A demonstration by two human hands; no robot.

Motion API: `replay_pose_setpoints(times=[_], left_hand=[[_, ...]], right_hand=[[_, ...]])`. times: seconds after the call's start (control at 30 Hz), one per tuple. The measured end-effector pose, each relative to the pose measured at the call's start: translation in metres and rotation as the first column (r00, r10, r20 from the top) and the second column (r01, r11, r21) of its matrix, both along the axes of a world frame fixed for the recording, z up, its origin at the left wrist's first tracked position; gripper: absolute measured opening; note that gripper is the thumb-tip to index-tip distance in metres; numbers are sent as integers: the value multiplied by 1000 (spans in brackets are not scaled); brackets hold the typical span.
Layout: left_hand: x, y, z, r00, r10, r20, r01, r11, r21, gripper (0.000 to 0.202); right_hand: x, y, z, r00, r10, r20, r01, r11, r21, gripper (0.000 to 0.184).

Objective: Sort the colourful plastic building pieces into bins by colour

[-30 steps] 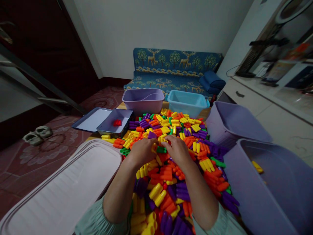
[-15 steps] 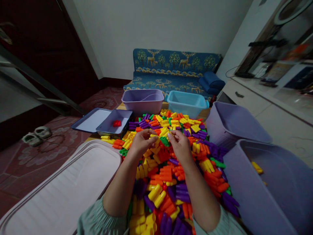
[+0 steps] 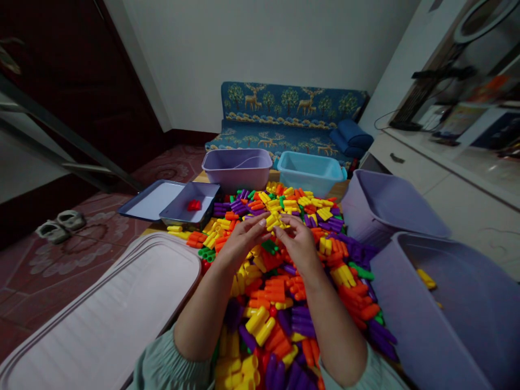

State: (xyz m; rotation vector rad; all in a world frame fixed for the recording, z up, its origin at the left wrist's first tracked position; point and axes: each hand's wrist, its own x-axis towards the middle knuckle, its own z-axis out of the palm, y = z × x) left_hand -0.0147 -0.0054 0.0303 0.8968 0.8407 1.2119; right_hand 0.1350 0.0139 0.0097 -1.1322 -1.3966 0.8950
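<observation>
Head; yellow pieces [image 3: 275,220] between left fingers [image 3: 257,227] and right fingers [image 3: 291,220]; right clamped on them; left's grip unclear

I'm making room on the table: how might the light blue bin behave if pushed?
The light blue bin would probably feel light for its size, given its thin-looking walls. Its crisp, straight sides suggest it's fairly stiff. Pushed nearer, it might shove the colorful pieces in front.

The left hand [image 3: 242,240] and right hand [image 3: 299,240] hold yellow pieces [image 3: 274,220] between them over a multicoloured heap [image 3: 276,290].
</observation>
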Motion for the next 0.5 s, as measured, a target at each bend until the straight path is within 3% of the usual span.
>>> replay_pose_setpoints(times=[0.17,0.37,0.5], left_hand=[[2,-1,-2,997,-47,-56,48,999,20,46],[1,0,-2,990,-45,-131,54,996,65,61],[-9,4,-2,946,-1,-323,23,998,65,67]], right_hand=[[3,0,-1,998,33,47,-32,999,-32,29],[2,-7,10,997,38,64,-30,993,-111,27],[3,-7,14,1000,-9,23,12,991,-134,27]])
